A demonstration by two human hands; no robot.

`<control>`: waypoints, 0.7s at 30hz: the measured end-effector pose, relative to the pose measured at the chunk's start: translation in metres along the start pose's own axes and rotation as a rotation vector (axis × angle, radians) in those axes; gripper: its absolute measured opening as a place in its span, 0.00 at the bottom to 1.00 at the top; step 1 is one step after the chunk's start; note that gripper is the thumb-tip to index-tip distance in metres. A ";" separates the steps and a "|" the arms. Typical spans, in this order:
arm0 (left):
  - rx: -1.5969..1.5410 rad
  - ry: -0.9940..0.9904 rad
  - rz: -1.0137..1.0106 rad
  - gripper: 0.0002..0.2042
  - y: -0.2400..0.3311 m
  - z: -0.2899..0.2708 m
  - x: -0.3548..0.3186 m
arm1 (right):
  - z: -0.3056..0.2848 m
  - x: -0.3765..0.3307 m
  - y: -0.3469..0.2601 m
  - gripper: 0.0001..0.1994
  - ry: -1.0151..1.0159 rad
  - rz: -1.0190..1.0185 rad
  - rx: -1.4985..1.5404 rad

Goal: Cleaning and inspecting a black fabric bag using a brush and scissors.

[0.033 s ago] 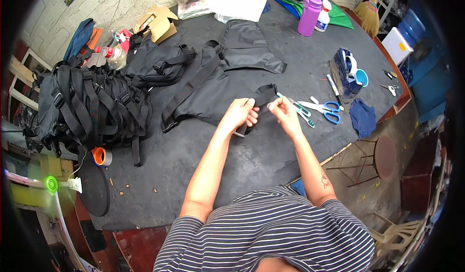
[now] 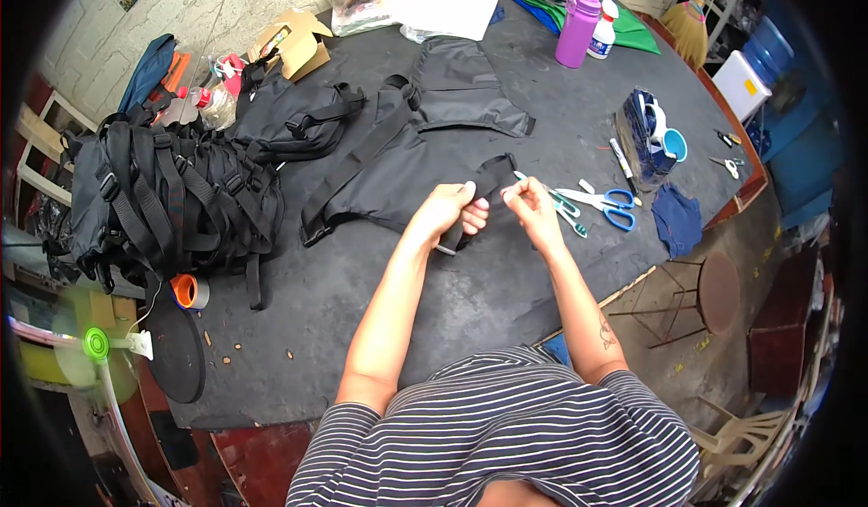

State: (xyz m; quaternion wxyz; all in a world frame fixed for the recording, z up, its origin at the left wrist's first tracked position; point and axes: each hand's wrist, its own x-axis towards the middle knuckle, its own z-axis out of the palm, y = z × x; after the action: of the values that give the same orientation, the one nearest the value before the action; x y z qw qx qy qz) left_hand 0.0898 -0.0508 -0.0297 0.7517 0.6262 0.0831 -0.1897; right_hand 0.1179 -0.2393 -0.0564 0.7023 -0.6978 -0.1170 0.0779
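Observation:
My left hand [image 2: 445, 211] is closed round a black webbing strap [image 2: 494, 173], its thumb on top and fingers curled beneath. The fingertips of my right hand [image 2: 532, 207] are pinched together at the strap's right edge; whether a thread is also between them is too small to tell. The strap loops up just above both hands. Beyond and to the left lies a flat black bag piece [image 2: 389, 177] with straps, reaching up to a black padded panel [image 2: 459, 87]. Blue-handled scissors [image 2: 608, 201] and a green-handled tool [image 2: 568, 207] lie right of my right hand.
Black strapped bags [image 2: 176, 191] are heaped at the left, near an orange-cored tape roll [image 2: 188, 292]. A tape dispenser [image 2: 646, 141], a marker [image 2: 622, 159] and a navy cloth [image 2: 676, 220] lie right. A purple bottle [image 2: 577, 32] stands far back. A round stool [image 2: 719, 292] stands beyond the table edge.
The strap and my fingers have shifted very slightly, with the right fingertips a little closer against the strap's edge. Everything on the table stays in place.

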 end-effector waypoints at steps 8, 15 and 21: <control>-0.296 -0.023 0.079 0.20 0.011 -0.009 -0.002 | 0.028 -0.027 -0.025 0.15 -0.036 -0.248 -0.342; 0.011 0.130 0.230 0.23 0.056 -0.043 -0.084 | -0.016 -0.033 -0.003 0.16 0.084 -0.231 -0.792; 0.019 0.084 0.252 0.21 0.017 -0.054 -0.165 | -0.019 -0.053 0.003 0.19 0.136 -0.318 -1.138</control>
State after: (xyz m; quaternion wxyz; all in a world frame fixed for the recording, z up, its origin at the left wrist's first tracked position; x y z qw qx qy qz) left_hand -0.0486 0.0339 0.0346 0.7594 0.6462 0.0332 -0.0682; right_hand 0.0723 -0.2716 -0.0628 0.2270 -0.9419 -0.1982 -0.1483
